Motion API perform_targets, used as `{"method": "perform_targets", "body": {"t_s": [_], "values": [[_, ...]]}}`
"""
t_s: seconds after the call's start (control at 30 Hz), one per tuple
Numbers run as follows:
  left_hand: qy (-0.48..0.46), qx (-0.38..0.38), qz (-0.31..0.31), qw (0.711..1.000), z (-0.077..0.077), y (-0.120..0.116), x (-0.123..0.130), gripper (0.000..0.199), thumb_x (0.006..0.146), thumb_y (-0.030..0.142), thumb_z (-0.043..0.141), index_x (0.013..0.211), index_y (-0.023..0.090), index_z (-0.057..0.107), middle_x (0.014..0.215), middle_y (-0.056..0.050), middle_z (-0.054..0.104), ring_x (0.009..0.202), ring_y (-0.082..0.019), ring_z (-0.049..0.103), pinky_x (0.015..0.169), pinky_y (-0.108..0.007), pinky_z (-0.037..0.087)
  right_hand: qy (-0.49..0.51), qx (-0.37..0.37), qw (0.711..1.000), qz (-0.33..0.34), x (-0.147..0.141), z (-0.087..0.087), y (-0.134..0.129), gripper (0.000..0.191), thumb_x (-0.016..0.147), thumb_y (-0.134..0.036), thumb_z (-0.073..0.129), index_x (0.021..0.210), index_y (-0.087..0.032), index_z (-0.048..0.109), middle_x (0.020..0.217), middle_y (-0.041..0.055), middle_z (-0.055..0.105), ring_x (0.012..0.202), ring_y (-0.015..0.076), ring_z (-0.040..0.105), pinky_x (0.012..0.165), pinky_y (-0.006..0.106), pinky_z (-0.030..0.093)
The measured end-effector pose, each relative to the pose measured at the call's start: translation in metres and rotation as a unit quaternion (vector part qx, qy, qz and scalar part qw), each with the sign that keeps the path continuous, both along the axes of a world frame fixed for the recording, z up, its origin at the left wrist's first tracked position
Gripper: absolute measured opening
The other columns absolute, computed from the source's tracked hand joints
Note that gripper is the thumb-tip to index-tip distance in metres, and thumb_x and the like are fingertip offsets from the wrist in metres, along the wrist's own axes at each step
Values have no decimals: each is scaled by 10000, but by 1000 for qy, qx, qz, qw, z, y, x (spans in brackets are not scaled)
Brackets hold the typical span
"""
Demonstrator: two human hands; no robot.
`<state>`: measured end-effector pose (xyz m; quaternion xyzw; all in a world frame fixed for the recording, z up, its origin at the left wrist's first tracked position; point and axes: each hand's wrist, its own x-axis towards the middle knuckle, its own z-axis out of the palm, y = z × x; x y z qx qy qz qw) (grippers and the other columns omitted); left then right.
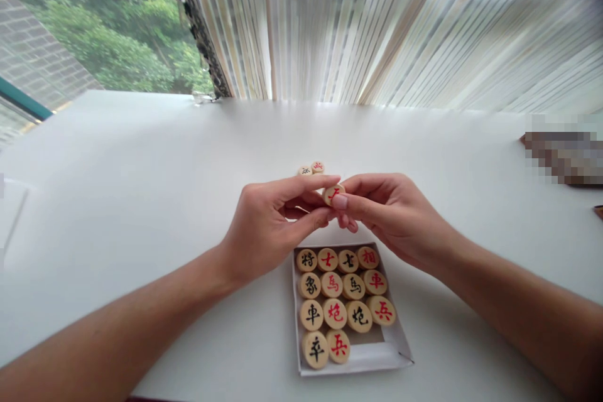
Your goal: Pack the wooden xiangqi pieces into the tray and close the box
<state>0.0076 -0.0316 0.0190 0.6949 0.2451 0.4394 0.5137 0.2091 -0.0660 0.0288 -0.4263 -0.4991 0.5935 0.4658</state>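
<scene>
Above the far edge of a shallow white box, my two hands meet around one round wooden xiangqi piece [332, 192] with a red character. My left hand [266, 213] has its index finger and thumb at the piece's left side. The thumb of my right hand [396, 210] presses on its face, partly covering the character. Below them, the box [367, 357] holds rows of xiangqi pieces marked in red or black, with a gap at its near right corner. Just beyond my fingers lie a black-marked piece [305, 171] and a red-marked piece [318, 166], side by side.
The white table [141, 201] reaches back to a striped curtain [320, 31] and a window [108, 44] at the left. A blurred brown object [565, 160] lies at the right. A flat white item [10, 210] shows at the left edge.
</scene>
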Motion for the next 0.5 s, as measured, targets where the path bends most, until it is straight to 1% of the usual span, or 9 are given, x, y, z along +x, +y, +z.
{"method": "perform_targets", "body": {"t_s": [0.1, 0.17, 0.3, 0.37, 0.5], "values": [[23, -5, 4, 1000, 3, -1, -2, 273, 897, 231, 861, 1164, 182, 829, 941, -57, 853, 847, -193, 826, 813, -290, 688, -32, -10, 999, -6, 1, 1, -2, 257, 752, -404, 986, 800, -206, 829, 682, 5, 685, 639, 122, 579, 597, 248, 476], [39, 0, 12, 999, 5, -2, -3, 239, 896, 274, 867, 1120, 192, 840, 949, -62, 848, 847, -198, 816, 811, -303, 679, -51, -16, 999, -4, 0, 3, -3, 308, 699, -427, 1013, 774, -202, 817, 672, 13, 680, 623, 131, 578, 574, 251, 477], [73, 57, 8, 996, 4, -3, -5, 162, 900, 287, 849, 1042, 207, 851, 929, -56, 827, 794, -173, 762, 786, -299, 649, -94, -20, 995, -2, -3, 5, -5, 421, 601, -527, 1037, 684, -200, 785, 592, 7, 619, 547, 128, 517, 490, 248, 421], [82, 69, -4, 994, 3, -2, -6, 156, 910, 270, 827, 1050, 203, 846, 920, -55, 818, 790, -166, 749, 794, -293, 640, -126, -10, 992, -3, -3, 4, -5, 462, 608, -598, 1014, 662, -205, 776, 563, 8, 590, 531, 134, 502, 463, 249, 388], [79, 49, -8, 996, 5, -1, -6, 176, 889, 251, 834, 1051, 185, 836, 902, -53, 799, 788, -164, 741, 800, -293, 636, -172, 15, 985, 19, 1, 0, -5, 562, 708, -721, 907, 578, -214, 700, 546, 24, 555, 524, 144, 465, 437, 264, 308]]}}
